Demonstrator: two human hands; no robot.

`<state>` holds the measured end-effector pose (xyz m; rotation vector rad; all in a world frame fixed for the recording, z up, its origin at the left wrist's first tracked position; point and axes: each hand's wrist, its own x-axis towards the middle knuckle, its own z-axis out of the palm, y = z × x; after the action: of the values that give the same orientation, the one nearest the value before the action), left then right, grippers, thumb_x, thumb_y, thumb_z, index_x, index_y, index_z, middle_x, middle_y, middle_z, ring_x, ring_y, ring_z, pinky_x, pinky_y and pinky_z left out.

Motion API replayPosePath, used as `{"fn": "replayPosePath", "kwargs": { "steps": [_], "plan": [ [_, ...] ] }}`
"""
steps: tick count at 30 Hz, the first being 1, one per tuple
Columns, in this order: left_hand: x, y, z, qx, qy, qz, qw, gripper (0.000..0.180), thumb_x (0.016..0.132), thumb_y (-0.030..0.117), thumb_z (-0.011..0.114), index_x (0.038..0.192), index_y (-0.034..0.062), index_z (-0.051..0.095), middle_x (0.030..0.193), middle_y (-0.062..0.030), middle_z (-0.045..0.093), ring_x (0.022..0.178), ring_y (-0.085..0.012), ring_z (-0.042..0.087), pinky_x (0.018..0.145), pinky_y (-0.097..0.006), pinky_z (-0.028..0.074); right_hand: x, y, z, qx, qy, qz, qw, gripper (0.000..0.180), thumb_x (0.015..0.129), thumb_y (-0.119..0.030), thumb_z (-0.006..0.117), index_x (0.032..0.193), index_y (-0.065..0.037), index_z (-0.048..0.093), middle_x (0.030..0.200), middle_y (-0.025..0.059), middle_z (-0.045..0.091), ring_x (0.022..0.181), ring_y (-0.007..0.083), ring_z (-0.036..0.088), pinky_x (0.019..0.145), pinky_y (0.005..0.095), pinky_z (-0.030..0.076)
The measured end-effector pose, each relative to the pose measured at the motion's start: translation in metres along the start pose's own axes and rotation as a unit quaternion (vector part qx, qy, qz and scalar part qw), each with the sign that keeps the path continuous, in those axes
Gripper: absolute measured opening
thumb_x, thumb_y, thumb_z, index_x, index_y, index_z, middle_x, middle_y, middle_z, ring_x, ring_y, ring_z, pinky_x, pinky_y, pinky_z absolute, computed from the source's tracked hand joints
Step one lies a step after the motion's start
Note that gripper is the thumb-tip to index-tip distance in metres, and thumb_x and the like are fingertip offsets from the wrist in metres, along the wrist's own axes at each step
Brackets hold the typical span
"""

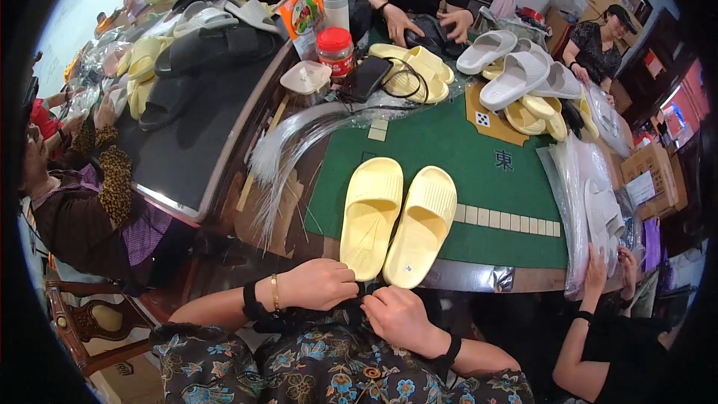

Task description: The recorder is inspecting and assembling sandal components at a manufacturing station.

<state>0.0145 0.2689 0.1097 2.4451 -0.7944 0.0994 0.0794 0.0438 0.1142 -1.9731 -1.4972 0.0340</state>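
Note:
Two pale yellow slide sandals lie side by side at the table's near edge, toes pointing away from me. Thin clear strands lie across the insole of the left slide (374, 187). A small mark shows near the heel of the right slide (431, 202). Just below the heels, close to my body, my left hand (320, 284) is closed, its fingers curled inward. Beside it my right hand (402, 319) is also closed, fingertips nearly meeting the left ones. Something dark shows between them, but I cannot make out whether they hold it.
A bundle of clear plastic strands (288, 138) lies left of the slides on the green mat (434, 135). Grey slides (516, 78) and yellow ones pile at far right. Co-workers sit around the table. A red-lidded jar (335, 52) stands behind; black slides (217, 51) fill the left table.

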Motion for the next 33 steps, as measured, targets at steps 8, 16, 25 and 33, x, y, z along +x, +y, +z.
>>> {"fn": "replayPosePath", "kwargs": {
  "steps": [8, 16, 25, 33],
  "plan": [
    [0.05, -0.039, -0.002, 0.147, 0.055, -0.028, 0.987, 0.017, 0.078, 0.017, 0.065, 0.092, 0.0078, 0.064, 0.087, -0.0061, 0.056, 0.082, -0.024, 0.063, 0.071, -0.037, 0.053, 0.029, 0.046, -0.013, -0.129, 0.069, 0.069, 0.987, 0.01, 0.081, -0.013, 0.067, 0.075, -0.009, 0.059, 0.069, 0.0067, 0.055, 0.067, 0.0259, 0.061, 0.059, 0.0391, 0.05],
    [0.074, -0.06, 0.014, 0.243, 0.159, -0.064, 0.955, 0.012, 0.079, 0.014, 0.061, 0.088, 0.0079, 0.066, 0.089, -0.004, 0.057, 0.087, -0.0215, 0.062, 0.077, -0.035, 0.054, 0.035, 0.084, -0.016, -0.141, 0.112, 0.148, 0.972, 0.022, 0.084, -0.011, 0.069, 0.106, -0.007, 0.068, 0.082, 0.0109, 0.063, 0.079, 0.0302, 0.065, 0.07, 0.0409, 0.053],
    [0.06, -0.064, 0.021, 0.26, 0.099, -0.105, 0.955, 0.016, 0.078, 0.013, 0.061, 0.092, 0.0071, 0.065, 0.084, -0.0043, 0.056, 0.084, -0.0214, 0.061, 0.072, -0.034, 0.053, 0.02, 0.093, -0.036, -0.059, 0.152, 0.158, 0.974, 0.018, 0.086, -0.007, 0.066, 0.103, -0.005, 0.07, 0.089, 0.0124, 0.067, 0.083, 0.0326, 0.066, 0.072, 0.0417, 0.053],
    [0.073, -0.058, 0.029, 0.241, 0.105, -0.069, 0.962, 0.012, 0.079, 0.013, 0.061, 0.09, 0.0081, 0.064, 0.085, -0.0046, 0.057, 0.082, -0.0207, 0.061, 0.073, -0.033, 0.053, 0.023, 0.126, -0.062, -0.028, 0.217, 0.235, 0.947, 0.013, 0.09, -0.008, 0.063, 0.099, -0.003, 0.07, 0.085, 0.0143, 0.066, 0.072, 0.032, 0.064, 0.067, 0.04, 0.052]
  ]
}}
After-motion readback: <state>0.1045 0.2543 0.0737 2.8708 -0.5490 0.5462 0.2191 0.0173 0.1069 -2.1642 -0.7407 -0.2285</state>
